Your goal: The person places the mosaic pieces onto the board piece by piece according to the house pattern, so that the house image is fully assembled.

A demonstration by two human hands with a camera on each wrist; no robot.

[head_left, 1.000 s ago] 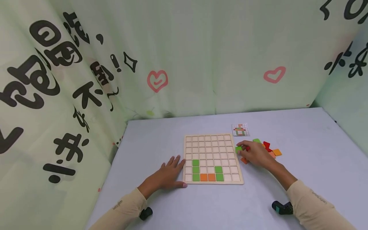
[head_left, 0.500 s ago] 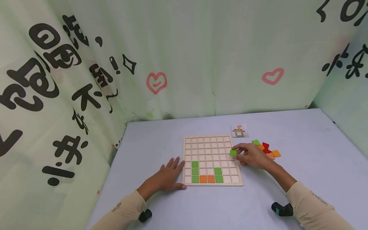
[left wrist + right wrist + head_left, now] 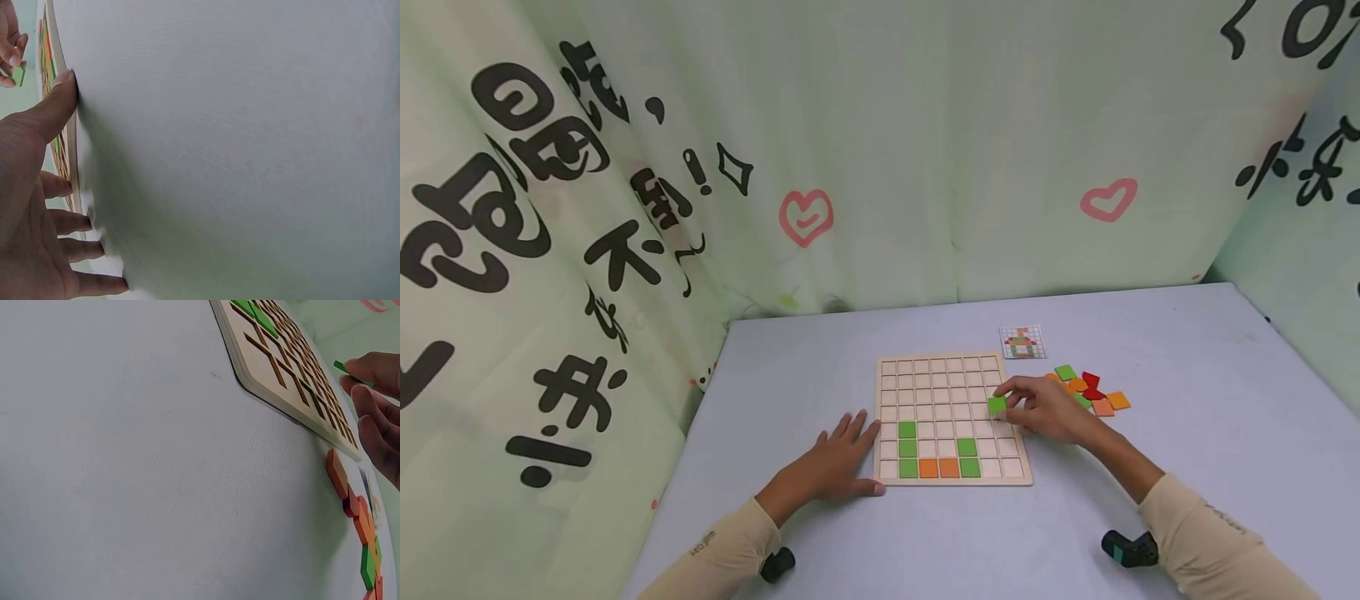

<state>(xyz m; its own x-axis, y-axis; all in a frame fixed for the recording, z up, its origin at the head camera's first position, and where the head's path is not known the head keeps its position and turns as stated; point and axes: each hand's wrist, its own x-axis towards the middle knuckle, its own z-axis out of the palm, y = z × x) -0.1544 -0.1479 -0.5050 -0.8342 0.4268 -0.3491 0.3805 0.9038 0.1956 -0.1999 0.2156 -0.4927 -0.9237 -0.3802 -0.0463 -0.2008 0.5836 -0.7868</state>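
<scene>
A wooden grid board [image 3: 925, 392] lies on the table, with green tiles [image 3: 907, 448] and two orange tiles [image 3: 939, 468] set in its lower squares. Between thumb and fingertips my right hand [image 3: 1048, 408] pinches a green square tile [image 3: 997, 406], held above the board's right side. That tile also shows edge-on in the right wrist view, clear of the board. My left hand [image 3: 831, 462] lies spread at the board's left edge, its thumb [image 3: 61, 94] against the frame and its fingertips down on the table.
Right of the board lies a loose pile of red, orange and green tiles [image 3: 1093, 393]. A small pattern card [image 3: 1022, 342] rests behind the board's far right corner. Printed curtains [image 3: 895, 150] hang behind and to the left of the table.
My right hand has moved left from the pile, bringing the green tile from beside the board to over its right columns. The left hand has stayed in place.
</scene>
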